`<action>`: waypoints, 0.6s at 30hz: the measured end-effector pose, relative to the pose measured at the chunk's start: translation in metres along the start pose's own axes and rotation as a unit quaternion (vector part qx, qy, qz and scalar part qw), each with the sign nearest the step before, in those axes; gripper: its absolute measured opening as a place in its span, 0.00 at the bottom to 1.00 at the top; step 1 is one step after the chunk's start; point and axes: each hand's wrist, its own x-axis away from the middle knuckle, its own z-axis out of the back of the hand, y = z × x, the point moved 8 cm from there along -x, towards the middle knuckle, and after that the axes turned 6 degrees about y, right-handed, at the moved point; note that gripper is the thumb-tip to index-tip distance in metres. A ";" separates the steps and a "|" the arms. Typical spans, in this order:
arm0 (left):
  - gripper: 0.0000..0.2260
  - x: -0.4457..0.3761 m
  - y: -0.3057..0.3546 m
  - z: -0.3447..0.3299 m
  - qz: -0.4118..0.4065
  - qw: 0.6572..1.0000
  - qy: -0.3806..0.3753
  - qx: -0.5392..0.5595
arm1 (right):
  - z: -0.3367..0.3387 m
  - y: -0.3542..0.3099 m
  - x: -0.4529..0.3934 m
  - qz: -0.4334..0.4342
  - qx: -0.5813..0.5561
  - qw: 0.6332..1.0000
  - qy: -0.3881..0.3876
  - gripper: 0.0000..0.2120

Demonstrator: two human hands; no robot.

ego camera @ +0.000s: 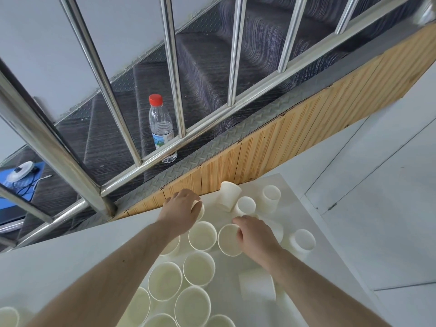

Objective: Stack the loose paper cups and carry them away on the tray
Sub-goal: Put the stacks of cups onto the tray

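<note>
White tray [290, 192] by stair railing [169, 67]; left hand [181, 210], right hand [253, 234] each gripping light, crushable paper cups [203, 236] — hold sidewalls gently.

Cream cups [202, 236], red-capped bottle [161, 128], striped carpet [212, 74].

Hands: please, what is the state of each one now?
Left hand: grips a paper cup.
Right hand: fingers curled over the rim of an upright cup.

upright paper cups [202, 235] crowd the white tray [292, 208] rim to rim, leaving narrow gaps; a wooden panel [259, 147] and steel railing [165, 74] close off the far edge.
</note>
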 end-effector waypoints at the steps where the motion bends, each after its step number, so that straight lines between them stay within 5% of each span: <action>1: 0.15 -0.002 0.006 -0.001 -0.011 1.000 -0.003 0.006 | -0.003 -0.001 0.000 0.001 -0.006 1.000 -0.013 0.06; 9: 0.17 -0.017 0.041 -0.030 -0.062 0.997 -0.052 -0.002 | -0.018 0.003 -0.001 0.002 -0.056 0.998 -0.038 0.07; 18: 0.20 -0.034 0.055 -0.040 -0.094 0.993 -0.066 -0.029 | 0.030 0.018 -0.013 0.005 -0.017 0.987 0.159 0.11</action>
